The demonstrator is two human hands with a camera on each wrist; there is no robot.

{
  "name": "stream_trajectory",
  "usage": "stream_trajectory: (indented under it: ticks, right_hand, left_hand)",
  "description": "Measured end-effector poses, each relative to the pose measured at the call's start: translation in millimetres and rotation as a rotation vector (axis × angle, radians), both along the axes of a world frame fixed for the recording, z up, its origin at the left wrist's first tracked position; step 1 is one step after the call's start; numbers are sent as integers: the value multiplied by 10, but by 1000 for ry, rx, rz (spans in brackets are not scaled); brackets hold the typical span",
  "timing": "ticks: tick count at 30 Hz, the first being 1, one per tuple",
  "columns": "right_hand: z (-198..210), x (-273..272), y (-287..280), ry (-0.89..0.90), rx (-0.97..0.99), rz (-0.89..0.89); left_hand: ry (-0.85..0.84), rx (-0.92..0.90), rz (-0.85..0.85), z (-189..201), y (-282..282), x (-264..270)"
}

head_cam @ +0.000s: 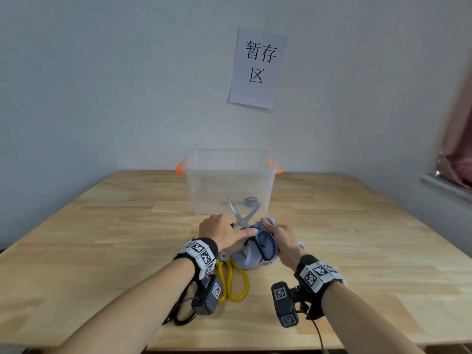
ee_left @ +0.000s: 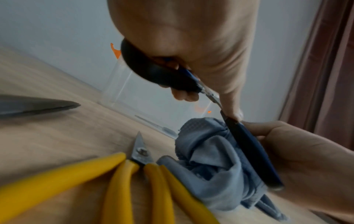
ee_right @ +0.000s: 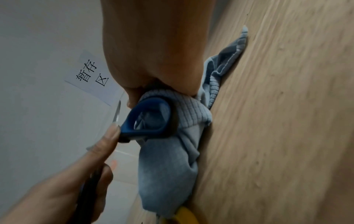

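Observation:
Both hands hold a pair of scissors (head_cam: pixel 242 221) above the table, its steel blades spread apart and pointing at the bin. My left hand (head_cam: pixel 222 231) grips the black handle loop (ee_left: pixel 153 71), thumb lying along the shank. My right hand (head_cam: pixel 281 238) grips a blue-grey cloth (head_cam: pixel 249 259) bunched round the other, blue-lined handle loop (ee_right: pixel 151 118). The loose end of the cloth (ee_right: pixel 168 166) hangs down onto the wood.
Yellow-handled scissors (head_cam: pixel 233 282) lie shut on the wooden table (head_cam: pixel 357 251) under my left wrist. A clear bin (head_cam: pixel 204 185) with orange handles stands behind, with black scissors (head_cam: pixel 245 201) inside. A dark blade tip (ee_left: pixel 38 106) lies at left. A paper sign (head_cam: pixel 258 69) hangs on the wall.

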State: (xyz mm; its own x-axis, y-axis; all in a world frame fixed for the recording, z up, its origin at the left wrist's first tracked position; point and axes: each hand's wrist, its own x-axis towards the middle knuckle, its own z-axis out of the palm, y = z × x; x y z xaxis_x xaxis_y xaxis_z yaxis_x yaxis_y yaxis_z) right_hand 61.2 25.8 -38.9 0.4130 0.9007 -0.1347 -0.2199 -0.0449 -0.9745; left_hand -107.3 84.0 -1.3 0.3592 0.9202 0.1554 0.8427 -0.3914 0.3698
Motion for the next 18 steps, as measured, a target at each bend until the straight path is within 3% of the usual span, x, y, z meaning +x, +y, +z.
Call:
stream_trajectory:
  ticks: [6,10,13,18]
  right_hand:
    - [-19,-84,-31,50,-13,-21]
    - [-13,-124,-61,-43,-42,15]
    - [21,-157,-118,-97,-62,53]
    - [1,-155,-134,-45,-43,36]
  left_hand:
    - [-394,-200,49,-57,28,103]
    - [-653,-380,97,0,-41,182]
    - [-732,-469,105,44,-97,215]
    - [-801,-667,101,51,-122,308]
